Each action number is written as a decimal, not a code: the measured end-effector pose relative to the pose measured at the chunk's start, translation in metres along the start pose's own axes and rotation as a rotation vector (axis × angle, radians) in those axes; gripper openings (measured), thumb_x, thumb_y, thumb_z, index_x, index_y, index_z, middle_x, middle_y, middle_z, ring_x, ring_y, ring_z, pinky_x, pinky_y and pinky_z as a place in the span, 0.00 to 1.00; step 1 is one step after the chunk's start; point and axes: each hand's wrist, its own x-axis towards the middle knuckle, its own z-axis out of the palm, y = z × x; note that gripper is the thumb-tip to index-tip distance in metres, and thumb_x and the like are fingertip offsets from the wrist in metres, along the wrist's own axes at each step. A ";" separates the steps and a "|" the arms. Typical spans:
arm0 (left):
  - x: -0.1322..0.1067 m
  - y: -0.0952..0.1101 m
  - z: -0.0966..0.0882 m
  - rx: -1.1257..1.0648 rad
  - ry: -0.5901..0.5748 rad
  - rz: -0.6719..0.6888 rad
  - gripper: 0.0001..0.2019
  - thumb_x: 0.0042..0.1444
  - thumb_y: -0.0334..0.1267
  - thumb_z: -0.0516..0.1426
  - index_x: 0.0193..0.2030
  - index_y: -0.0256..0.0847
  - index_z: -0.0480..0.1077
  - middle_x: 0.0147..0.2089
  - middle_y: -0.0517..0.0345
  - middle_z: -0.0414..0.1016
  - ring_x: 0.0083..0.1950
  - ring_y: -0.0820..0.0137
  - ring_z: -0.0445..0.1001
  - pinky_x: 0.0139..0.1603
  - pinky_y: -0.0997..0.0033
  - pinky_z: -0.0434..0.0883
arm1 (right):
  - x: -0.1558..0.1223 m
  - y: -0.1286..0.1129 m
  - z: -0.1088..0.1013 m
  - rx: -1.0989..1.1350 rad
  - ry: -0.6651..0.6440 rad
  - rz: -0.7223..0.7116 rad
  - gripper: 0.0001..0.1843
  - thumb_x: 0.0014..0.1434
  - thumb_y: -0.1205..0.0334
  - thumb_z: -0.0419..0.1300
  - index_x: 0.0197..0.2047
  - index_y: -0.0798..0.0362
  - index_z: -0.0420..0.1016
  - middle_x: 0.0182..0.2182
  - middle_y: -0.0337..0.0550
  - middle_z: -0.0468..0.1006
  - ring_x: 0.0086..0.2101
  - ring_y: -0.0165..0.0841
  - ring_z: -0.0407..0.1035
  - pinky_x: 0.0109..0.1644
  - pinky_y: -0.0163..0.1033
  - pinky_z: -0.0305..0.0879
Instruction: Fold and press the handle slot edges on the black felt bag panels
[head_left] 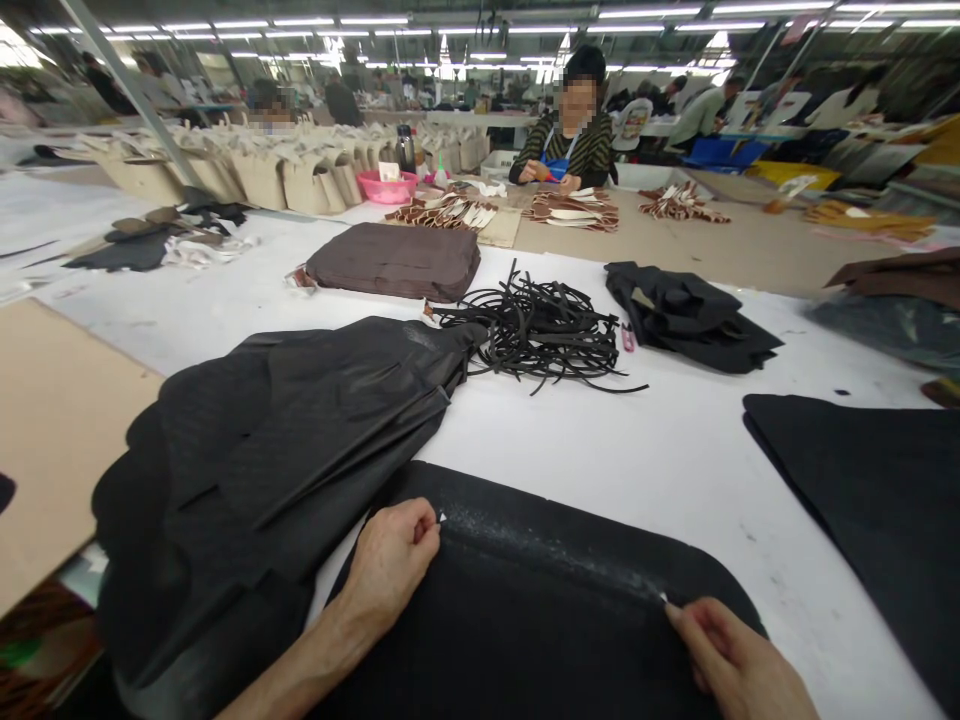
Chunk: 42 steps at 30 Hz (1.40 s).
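The black panel point(555, 640) lies at the near edge of the tabletop point(540, 440). The left hand point(394, 555) pinches a white tip point(442, 517) with closed fingers; the right hand point(731, 655) pinches a second tip point(664, 597). Between them runs a whitish band point(540, 550), so I judge the work begun, not finished. The strips point(547, 330), near the tabletop's middle, lie apart. How much is left, I cannot tell.
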 end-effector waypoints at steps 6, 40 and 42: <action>-0.001 -0.002 0.003 0.057 -0.006 0.005 0.09 0.53 0.30 0.49 0.23 0.42 0.59 0.20 0.66 0.60 0.24 0.72 0.62 0.27 0.73 0.52 | 0.000 -0.001 0.000 -0.028 -0.008 0.011 0.23 0.59 0.42 0.39 0.25 0.49 0.60 0.19 0.38 0.65 0.24 0.35 0.63 0.29 0.39 0.56; -0.033 0.061 0.064 0.814 -0.051 0.760 0.32 0.48 0.18 0.47 0.61 0.43 0.56 0.55 0.50 0.68 0.51 0.57 0.69 0.49 0.56 0.70 | -0.043 -0.075 0.047 -0.841 0.351 -0.666 0.33 0.51 0.80 0.49 0.61 0.56 0.57 0.49 0.56 0.70 0.32 0.37 0.72 0.28 0.39 0.70; -0.032 0.061 0.066 0.842 -0.026 0.761 0.32 0.49 0.18 0.47 0.61 0.46 0.57 0.53 0.50 0.69 0.49 0.57 0.70 0.48 0.57 0.71 | -0.044 -0.073 0.048 -0.829 0.369 -0.669 0.32 0.50 0.80 0.49 0.60 0.58 0.57 0.49 0.57 0.70 0.32 0.37 0.71 0.28 0.39 0.70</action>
